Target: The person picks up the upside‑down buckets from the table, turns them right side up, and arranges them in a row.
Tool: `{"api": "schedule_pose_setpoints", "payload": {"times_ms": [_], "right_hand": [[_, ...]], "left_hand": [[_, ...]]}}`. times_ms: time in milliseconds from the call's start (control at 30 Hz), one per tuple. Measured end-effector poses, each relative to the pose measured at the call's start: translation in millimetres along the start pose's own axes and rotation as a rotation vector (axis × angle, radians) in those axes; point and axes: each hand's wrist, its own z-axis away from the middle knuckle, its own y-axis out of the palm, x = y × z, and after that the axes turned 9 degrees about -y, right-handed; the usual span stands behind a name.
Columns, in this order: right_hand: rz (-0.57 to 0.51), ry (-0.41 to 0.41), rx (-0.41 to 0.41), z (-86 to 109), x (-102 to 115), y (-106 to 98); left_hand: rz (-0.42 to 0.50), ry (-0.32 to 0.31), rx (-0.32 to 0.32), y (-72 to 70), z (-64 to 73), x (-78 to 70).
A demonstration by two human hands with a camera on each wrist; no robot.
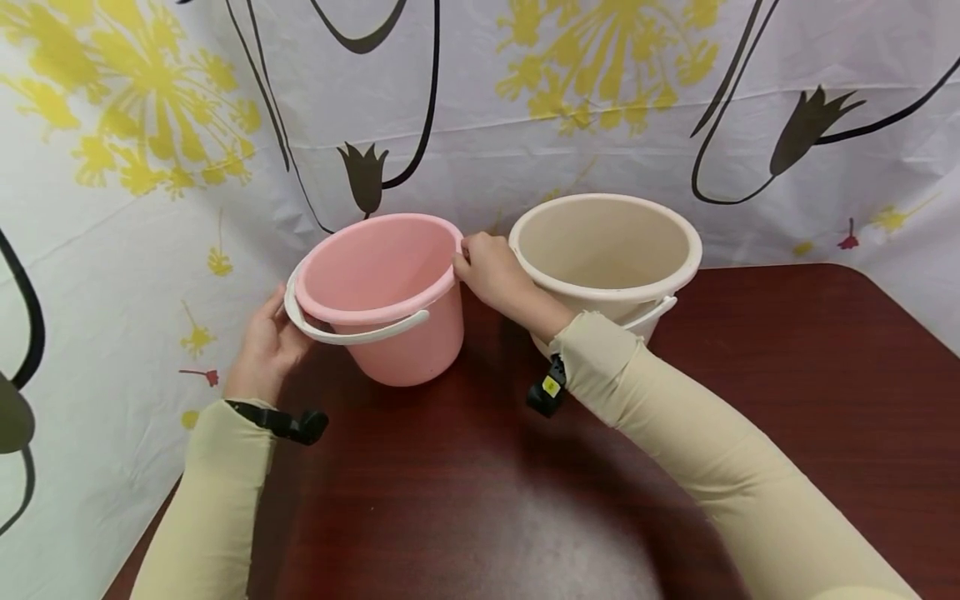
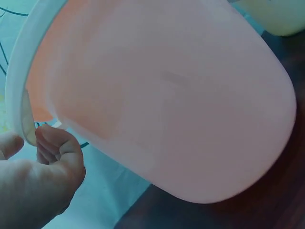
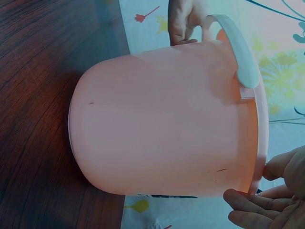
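A pink bucket (image 1: 405, 333) with a white handle (image 1: 360, 335) stands at the left of the dark red table. Its handle is swung down against the near side of the rim. My left hand (image 1: 272, 350) is at the bucket's left side, thumb and curled fingers about the rim and handle in the left wrist view. On the right side, my right hand (image 1: 498, 275) pinches the pink rim, its thumb and fingers (image 3: 252, 205) on either side of the edge. A beige bucket (image 1: 607, 250) with a white handle stands to the right, partly hidden behind my right forearm.
The reddish-brown table (image 1: 465, 500) runs under both buckets, its rounded far corner at the right. A white cloth (image 1: 465, 108) with yellow and dark flower prints hangs behind and to the left. Black straps with small cameras (image 1: 546, 396) sit on both wrists.
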Motion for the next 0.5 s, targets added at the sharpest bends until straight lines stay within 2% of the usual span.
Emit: {"api": "schedule_pose_setpoints", "payload": {"times_ms": [133, 333, 500], "right_hand": [[-0.011, 0.003, 0.009, 0.6, -2, 1], [-0.009, -0.018, -0.005, 1.0, -3, 2], [-0.009, -0.027, -0.016, 0.4, -3, 3]], "left_hand": [[-0.015, -0.002, -0.022, -7.8, -5.5, 4.0], [-0.093, 0.034, -0.087, -19.1, -13.3, 11.5], [-0.15, 0.048, -0.194, -25.1, -16.0, 16.8]]}}
